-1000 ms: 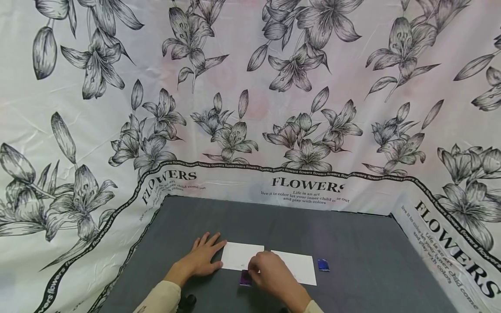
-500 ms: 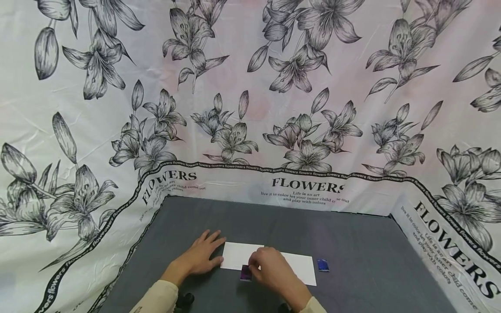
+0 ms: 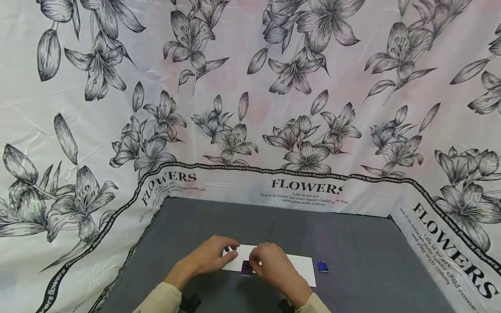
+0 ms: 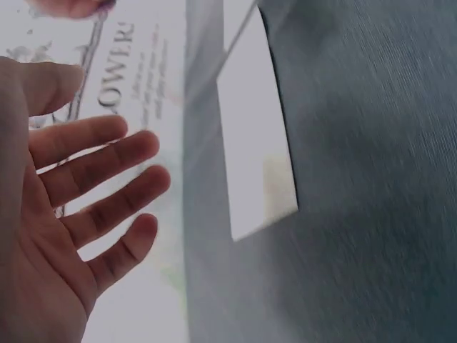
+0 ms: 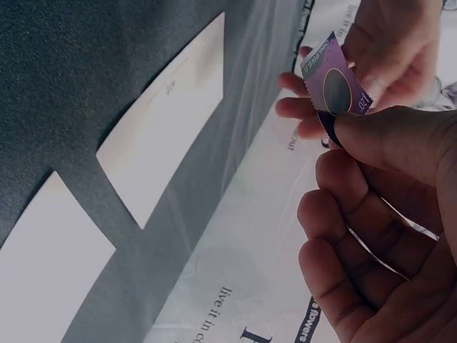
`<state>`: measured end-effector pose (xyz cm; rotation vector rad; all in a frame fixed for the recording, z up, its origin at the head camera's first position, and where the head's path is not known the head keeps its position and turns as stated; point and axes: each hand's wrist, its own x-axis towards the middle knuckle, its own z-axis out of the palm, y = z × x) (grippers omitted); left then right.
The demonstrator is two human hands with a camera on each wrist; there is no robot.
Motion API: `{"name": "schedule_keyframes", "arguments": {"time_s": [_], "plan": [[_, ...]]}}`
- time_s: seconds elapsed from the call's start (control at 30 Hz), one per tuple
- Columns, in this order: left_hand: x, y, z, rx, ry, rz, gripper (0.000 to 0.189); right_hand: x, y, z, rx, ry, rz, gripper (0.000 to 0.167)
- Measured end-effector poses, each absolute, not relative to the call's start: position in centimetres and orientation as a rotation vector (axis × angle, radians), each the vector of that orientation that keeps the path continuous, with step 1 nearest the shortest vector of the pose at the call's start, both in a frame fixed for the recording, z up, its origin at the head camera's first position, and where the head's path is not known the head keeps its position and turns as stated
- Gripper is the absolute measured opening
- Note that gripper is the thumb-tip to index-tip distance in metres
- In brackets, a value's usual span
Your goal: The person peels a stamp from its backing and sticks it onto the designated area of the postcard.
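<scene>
A purple postage stamp (image 3: 247,268) with toothed edges is pinched between the thumb and forefinger of my right hand (image 3: 272,265). The right wrist view shows the stamp (image 5: 337,89) face on, with a dark oval and "120" printed on it. My left hand (image 3: 215,254) hovers beside it, fingers parted and holding nothing, over the left end of a white paper rectangle (image 3: 235,266). Faint print marks that paper (image 5: 168,121) in the right wrist view. A second white paper rectangle (image 3: 305,265) lies to its right, partly hidden by my right hand.
A small blue stamp-like square (image 3: 322,266) lies right of the second paper. Everything lies on a dark grey table (image 3: 364,248). A white flowered cloth (image 3: 250,130) hangs behind and along the sides.
My left hand has lifted off the table and moved right, toward the stamp. My right hand has moved slightly up and away with the stamp, which now stands more upright.
</scene>
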<state>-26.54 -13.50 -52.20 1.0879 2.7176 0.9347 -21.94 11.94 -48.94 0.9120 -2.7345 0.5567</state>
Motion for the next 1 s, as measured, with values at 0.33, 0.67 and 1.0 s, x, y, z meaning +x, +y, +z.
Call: {"name": "schedule_keyframes", "arguments": {"time_s": [0.33, 0.67, 1.0], "plan": [[-25.6, -11.6, -51.6, 1.174, 2.598, 1.147, 0.015, -21.9, 12.1, -48.5, 0.917, -2.673, 0.558, 0.010], [-25.3, -10.9, -51.9, 1.344, 2.658, 1.212, 0.011, -21.8, 11.9, -49.0, 0.905, -2.656, 0.561, 0.009], [-25.2, -11.2, -52.2, 1.272, 2.688, 1.240, 0.012, -21.5, 12.8, -50.0, 0.926, -2.595, 0.593, 0.005]]}}
